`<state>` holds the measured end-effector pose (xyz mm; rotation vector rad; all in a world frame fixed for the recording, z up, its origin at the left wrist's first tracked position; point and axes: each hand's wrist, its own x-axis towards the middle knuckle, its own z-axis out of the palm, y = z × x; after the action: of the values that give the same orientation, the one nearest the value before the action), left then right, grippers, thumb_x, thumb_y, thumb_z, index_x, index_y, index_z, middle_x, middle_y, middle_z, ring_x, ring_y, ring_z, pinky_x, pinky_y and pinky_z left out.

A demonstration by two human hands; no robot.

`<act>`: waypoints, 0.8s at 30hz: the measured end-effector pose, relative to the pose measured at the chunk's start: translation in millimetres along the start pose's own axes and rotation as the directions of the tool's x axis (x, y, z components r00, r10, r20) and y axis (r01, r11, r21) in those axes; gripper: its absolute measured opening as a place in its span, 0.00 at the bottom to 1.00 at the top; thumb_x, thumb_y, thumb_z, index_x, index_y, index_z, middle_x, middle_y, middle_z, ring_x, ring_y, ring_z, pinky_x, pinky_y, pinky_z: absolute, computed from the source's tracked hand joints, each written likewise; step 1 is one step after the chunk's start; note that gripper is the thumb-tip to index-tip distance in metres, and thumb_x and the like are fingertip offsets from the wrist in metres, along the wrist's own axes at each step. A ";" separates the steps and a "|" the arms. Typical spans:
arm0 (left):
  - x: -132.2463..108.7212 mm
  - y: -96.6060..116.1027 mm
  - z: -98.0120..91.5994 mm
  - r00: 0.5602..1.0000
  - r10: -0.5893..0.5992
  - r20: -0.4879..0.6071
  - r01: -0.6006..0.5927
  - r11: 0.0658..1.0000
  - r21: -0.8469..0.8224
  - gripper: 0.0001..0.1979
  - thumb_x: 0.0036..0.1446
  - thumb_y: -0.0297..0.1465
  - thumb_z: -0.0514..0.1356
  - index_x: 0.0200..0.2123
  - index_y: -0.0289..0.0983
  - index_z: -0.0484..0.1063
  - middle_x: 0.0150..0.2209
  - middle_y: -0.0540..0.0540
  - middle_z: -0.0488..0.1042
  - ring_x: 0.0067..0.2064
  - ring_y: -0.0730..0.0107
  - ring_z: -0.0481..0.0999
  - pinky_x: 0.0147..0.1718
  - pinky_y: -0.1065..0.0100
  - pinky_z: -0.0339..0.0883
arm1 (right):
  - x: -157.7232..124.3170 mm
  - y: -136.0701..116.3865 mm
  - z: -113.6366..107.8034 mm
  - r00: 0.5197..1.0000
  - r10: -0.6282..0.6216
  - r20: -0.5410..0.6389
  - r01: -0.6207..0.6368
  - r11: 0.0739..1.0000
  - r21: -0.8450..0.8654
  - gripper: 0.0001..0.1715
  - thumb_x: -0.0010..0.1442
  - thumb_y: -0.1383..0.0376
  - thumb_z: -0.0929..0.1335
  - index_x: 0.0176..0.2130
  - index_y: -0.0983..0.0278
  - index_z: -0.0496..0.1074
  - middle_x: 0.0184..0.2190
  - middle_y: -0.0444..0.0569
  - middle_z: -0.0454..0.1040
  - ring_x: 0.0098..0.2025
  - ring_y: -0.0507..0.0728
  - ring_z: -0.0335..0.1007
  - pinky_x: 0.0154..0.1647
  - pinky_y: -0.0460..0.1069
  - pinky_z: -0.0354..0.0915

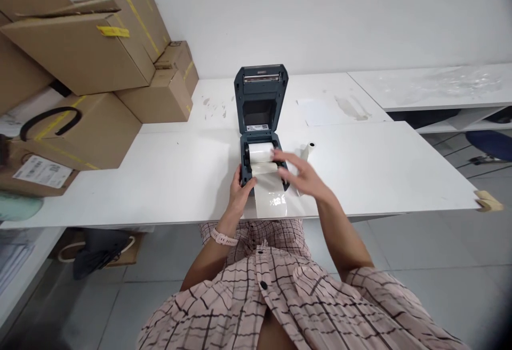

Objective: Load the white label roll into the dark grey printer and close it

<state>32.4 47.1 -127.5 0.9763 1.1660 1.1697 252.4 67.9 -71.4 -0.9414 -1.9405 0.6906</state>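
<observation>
Printer (244, 160): stands at the middle of the tabletop (180, 179), close to its near edge, with the lid (261, 93) raised upright.
Roll (259, 152): white, sitting inside the printer across its width.
Strip (267, 195): pale and glossy, coming out of the printer's front and reaching the near edge of the tabletop.
Left hand (240, 194): gripping the printer's left front corner, thumb on top beside the strip, fingers along the side.
Right hand (303, 175): fingers spread and blurred by motion, at the roll's right end; whether they touch it cannot be told.
Spare roll (310, 150): white with a dark core, on the tabletop just right of the printer, partly behind the right hand.
Boxes (92, 54): brown, yellow-taped, piled at the tabletop's left end; contents hidden.
Shipping label (43, 171): white with barcodes, on a low box by the left end; too small to read.
Lid sticker (257, 127): white, printed, near the hinge; unreadable.
Sheet (314, 111): white, flat towards the far edge, right of the lid.
Stains (352, 108): greyish, near the far edge.
Room: white wall (320, 14), grey tiled floor (160, 286), blue seat (492, 143) beyond the right end.
</observation>
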 end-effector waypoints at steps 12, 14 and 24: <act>-13.5 3.7 -9.7 0.997 -0.061 0.051 0.054 0.991 0.122 0.49 0.57 0.46 0.69 0.75 0.45 0.51 0.75 0.40 0.57 0.74 0.43 0.60 0.67 0.51 0.67 | 204.2 61.5 -61.3 0.960 0.179 -0.214 -0.147 0.977 0.156 0.50 0.66 0.28 0.52 0.72 0.51 0.58 0.76 0.45 0.56 0.78 0.63 0.50 0.75 0.64 0.56; -14.5 1.9 -11.4 0.997 -0.063 0.055 0.055 0.990 0.127 0.51 0.56 0.48 0.69 0.76 0.45 0.50 0.76 0.40 0.55 0.75 0.42 0.57 0.68 0.50 0.66 | 183.3 52.3 -56.1 0.960 0.118 -0.252 -0.090 0.989 0.121 0.50 0.66 0.28 0.50 0.70 0.50 0.61 0.74 0.45 0.61 0.76 0.63 0.54 0.74 0.64 0.57; -4.1 25.5 -9.3 0.986 0.111 -0.123 -0.103 0.992 0.067 0.45 0.63 0.61 0.52 0.76 0.49 0.47 0.80 0.46 0.43 0.79 0.54 0.45 0.75 0.52 0.50 | -1.3 -8.0 32.8 0.817 0.098 -0.569 -0.034 0.992 0.122 0.17 0.71 0.47 0.66 0.44 0.52 0.79 0.47 0.46 0.80 0.57 0.60 0.75 0.65 0.61 0.67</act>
<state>19.1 46.8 -103.5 1.0336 1.2683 1.3035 221.6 58.7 -82.0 -1.0135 -1.3250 0.4675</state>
